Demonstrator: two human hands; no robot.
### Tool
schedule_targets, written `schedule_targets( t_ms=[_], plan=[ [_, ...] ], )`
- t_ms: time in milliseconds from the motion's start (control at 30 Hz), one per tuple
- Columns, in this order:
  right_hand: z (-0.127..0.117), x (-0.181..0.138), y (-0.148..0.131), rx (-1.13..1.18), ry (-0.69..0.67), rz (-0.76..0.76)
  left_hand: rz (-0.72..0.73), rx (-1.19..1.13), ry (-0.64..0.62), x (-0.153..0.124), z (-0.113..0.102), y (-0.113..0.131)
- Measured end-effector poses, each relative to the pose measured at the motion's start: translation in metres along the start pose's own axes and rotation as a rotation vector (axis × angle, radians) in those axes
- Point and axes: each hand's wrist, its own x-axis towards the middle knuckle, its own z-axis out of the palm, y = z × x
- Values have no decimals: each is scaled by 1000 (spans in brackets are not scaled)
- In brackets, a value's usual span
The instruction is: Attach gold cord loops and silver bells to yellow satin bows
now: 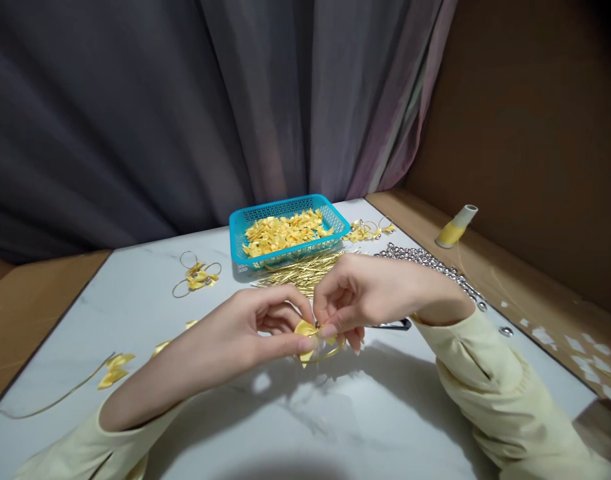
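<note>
Above the white tabletop, my left hand [272, 327] pinches a yellow ribbon bow [305, 329] between thumb and fingers. A thin gold wire loop [328, 353] hangs from the bow. My right hand [352, 300] is closed beside it, thumb and forefinger pressed together at the bow's centre, on the gold wire as far as I can see. A small shiny bit shows between the two hands. The right hand's fingertips partly hide the bow's right side. Behind my hands lies a heap of gold wire ties [300, 272].
A blue basket [231, 233] of yellow bows stands at the back. Looped bows lie left [200, 277] and right [365, 230] of it. Silver rings [420, 259] are heaped at right, near a cone-shaped thread spool [456, 227]. A loose bow [116, 370] lies at left.
</note>
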Motion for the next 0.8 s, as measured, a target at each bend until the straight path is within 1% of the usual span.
schedule_targets(
  t_ms=[267, 467, 567, 733, 800],
  plan=[
    [-1, 2, -2, -15, -11, 29, 2, 35, 24, 1, 0, 2],
    [-1, 2, -1, 54, -25, 32, 0, 73, 20, -2, -1, 5],
    [-1, 4, -1, 84, -41, 29, 55, 174, 14, -4, -1, 6],
    [1, 4, -2, 111, -76, 75, 219, 370, 13, -6, 2, 7],
    [1, 4, -1, 128, -87, 80, 245, 429, 12, -7, 3, 8]
  ],
)
